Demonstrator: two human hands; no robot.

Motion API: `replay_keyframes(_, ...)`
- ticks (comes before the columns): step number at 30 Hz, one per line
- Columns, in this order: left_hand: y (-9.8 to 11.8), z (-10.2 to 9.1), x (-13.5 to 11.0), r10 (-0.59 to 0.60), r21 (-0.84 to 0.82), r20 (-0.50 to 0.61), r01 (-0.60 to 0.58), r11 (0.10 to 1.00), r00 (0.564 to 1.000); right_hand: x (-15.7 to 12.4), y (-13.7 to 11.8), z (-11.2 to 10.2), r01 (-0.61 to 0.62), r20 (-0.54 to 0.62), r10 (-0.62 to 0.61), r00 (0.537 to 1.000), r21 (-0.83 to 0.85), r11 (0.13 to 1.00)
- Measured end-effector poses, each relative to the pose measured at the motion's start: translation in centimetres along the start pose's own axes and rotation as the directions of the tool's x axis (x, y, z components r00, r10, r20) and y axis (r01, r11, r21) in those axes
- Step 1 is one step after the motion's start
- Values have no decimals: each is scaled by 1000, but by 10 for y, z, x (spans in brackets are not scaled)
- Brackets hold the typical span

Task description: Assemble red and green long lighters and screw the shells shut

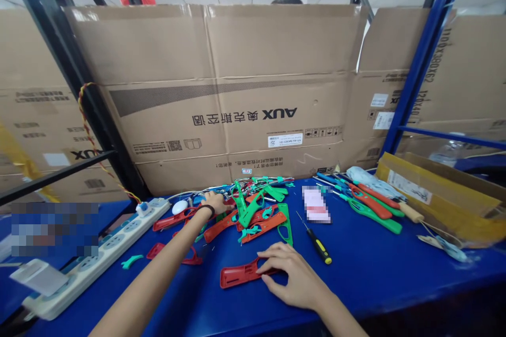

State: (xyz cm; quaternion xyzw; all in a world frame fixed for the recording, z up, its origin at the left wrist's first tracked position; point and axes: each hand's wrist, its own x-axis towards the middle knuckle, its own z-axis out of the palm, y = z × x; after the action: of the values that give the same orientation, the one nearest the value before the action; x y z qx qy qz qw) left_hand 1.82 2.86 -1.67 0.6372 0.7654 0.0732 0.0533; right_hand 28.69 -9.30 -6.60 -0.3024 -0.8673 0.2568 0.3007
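My right hand (292, 276) holds a red lighter casing half (239, 275) near the front of the table. Its fingers rest over the handle end and hide part of it, with the thumb on the near side. The casing's hollow inner side faces up. My left hand (214, 201) reaches into the heap of parts at the back, and its fingertips are hidden among them. Around it lie red casing halves (174, 220), green casing halves (250, 211) and small teal-green pieces (251, 231). Another red casing half (156, 250) lies under my left forearm.
A white power strip (113, 245) runs along the left. A black-and-yellow screwdriver (319, 247) lies right of the heap. Long-necked lighters (369, 201) lie at the right beside an open cardboard box (438, 189). An upright cardboard sheet (237, 52) walls off the back.
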Motion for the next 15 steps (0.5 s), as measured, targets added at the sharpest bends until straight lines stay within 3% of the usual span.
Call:
replay_keyframes(6,-33,-41,-6,-64,129,-12,65,990,998,0,1,-1,-7,9,7,1000,4,1000)
replay_keyframes(11,-60,-65,-26,-16,253,-210,70,965,978,0,1,-2,-6,12,6,1000,-2,1000)
replay_keyframes(15,-71,-77,-48,144,371,-354,-2,929,924,1,2,-1,-1,18,1,1000,2,1000)
